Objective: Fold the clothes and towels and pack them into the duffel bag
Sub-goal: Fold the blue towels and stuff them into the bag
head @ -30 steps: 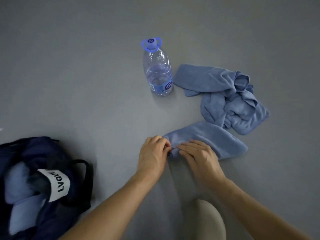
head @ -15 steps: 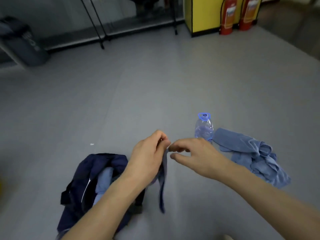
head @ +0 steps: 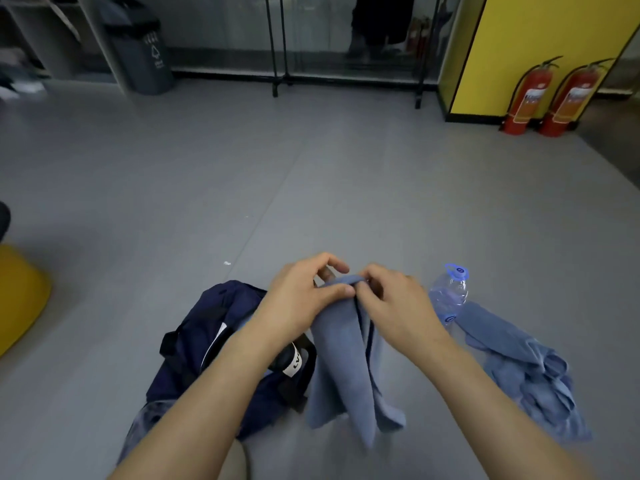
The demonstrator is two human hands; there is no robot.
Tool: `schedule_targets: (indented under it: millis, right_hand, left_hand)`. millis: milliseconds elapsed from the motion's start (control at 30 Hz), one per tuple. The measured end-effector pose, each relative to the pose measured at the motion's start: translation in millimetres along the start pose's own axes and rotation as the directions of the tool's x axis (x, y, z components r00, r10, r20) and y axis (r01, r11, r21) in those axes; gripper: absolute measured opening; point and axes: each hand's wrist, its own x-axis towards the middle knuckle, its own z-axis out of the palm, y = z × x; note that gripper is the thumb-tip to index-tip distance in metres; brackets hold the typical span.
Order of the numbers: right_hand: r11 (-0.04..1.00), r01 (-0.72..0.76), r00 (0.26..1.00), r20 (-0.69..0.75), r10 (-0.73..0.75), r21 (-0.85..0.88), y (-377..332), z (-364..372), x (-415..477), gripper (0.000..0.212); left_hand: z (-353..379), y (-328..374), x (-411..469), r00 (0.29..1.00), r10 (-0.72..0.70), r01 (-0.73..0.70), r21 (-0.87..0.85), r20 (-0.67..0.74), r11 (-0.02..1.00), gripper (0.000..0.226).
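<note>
Over floor (head: 311, 188) | left hand (head: 302, 301), right hand (head: 394, 308) pinch hanging towel (head: 343, 368)

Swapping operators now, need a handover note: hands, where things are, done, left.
Left hand and right hand both pinch the top edge of a blue towel, hanging loose above the floor.
Navy duffel bag lies open on the floor under the left arm; contents mostly hidden.
A crumpled towel lies at right, by a water bottle.
Done: neither towel packed. Left: fold and pack both.
</note>
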Motion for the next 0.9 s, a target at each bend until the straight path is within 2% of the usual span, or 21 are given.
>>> schedule_targets:
  millis: [133, 233, 300, 367, 433, 533, 600, 733, 833, 900]
  right_hand:
    - [0.998, -0.008, 0.999, -0.044, 0.01, 0.062, -2, 8, -1, 0.019]
    - [0.994, 0.011, 0.997, -0.072, -0.003, 0.112, 2, 5, 1, 0.013]
    - [0.993, 0.04, 0.999, -0.033, -0.037, 0.115, 2, 4, 0, 0.004]
    - [0.984, 0.09, 0.996, -0.04, -0.085, 0.156, -2, 6, -1, 0.013]
    - [0.97, 0.161, 0.984, -0.1, -0.145, 0.18, -9, 9, -2, 0.019]
    - [0.958, 0.227, 0.963, -0.186, -0.195, 0.175, -16, 10, -1, 0.011]
    - [0.96, 0.235, 0.955, -0.221, -0.198, 0.154, -14, 8, 1, 0.004]
    - [0.954, 0.197, 0.953, -0.271, -0.133, 0.225, -5, 3, 0, 0.013]
    - [0.95, 0.172, 0.969, -0.22, -0.115, 0.259, -2, 2, -3, 0.013]
    - [0.94, 0.192, 0.972, -0.188, -0.142, 0.283, -6, 1, -5, 0.007]
  left_hand:
    - [-17, -11, -4, 1.0, -0.005, 0.0, 0.169, 0.029, 0.986, 0.017]
    - [-26, -18, -6, 0.997, -0.008, 0.024, 0.214, -0.076, 0.977, 0.024]
    - [-31, -17, -7, 0.986, 0.003, 0.022, 0.151, -0.164, 0.988, 0.022]
    - [-30, -11, -7, 0.98, 0.013, 0.0, 0.063, -0.196, 0.998, 0.018]
    - [-23, -4, -7, 0.981, 0.016, -0.01, 0.032, -0.192, 0.999, 0.015]
    - [-15, 3, -6, 0.972, 0.022, -0.027, -0.02, -0.234, 0.999, 0.013]
    - [-15, 6, -6, 0.969, 0.021, -0.034, -0.051, -0.245, 0.998, 0.011]
    - [-17, 6, -7, 0.972, 0.011, -0.029, -0.075, -0.233, 0.997, 0.012]
    - [-15, 7, -9, 0.977, 0.013, -0.044, -0.14, -0.215, 0.989, 0.01]
    - [-11, 10, -9, 0.979, 0.054, -0.074, -0.095, -0.199, 0.993, 0.01]
